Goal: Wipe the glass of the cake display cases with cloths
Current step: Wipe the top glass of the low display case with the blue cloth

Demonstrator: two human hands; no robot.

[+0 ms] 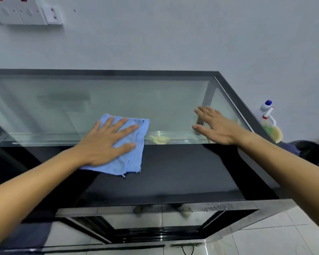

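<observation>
Blue cloth [126, 150]: folded into a rough square, lying flat on top of the display case, partly on the clear glass and partly on the black band nearer the person.
Left hand [107, 142]: palm down on the cloth, fingers spread and straight, pressing it against the case; nothing is pinched or gripped.
Right hand [216, 126]: open and flat, fingers together and pointing away from the person, empty; it sits over the right part of the glass top, and whether it touches the glass cannot be told.
Space between hands: the two are well apart, with bare glass and the black band between them.
Display case [175, 181]: long and dark-framed, with a clear glass top [118, 100] set against the wall; its front face slopes down toward the floor.
Inside the case: something pale yellow [159, 139] lies under the glass just to the right of the cloth; what it is cannot be told.
Spray bottle [269, 120]: white with a blue cap and a red-and-white trigger, yellowish liquid in it, standing just beyond the right end of the case.
Wall [173, 34]: plain pale grey, with white switches and sockets [26, 12] at the upper left.
Floor [284, 240]: light tiles.
</observation>
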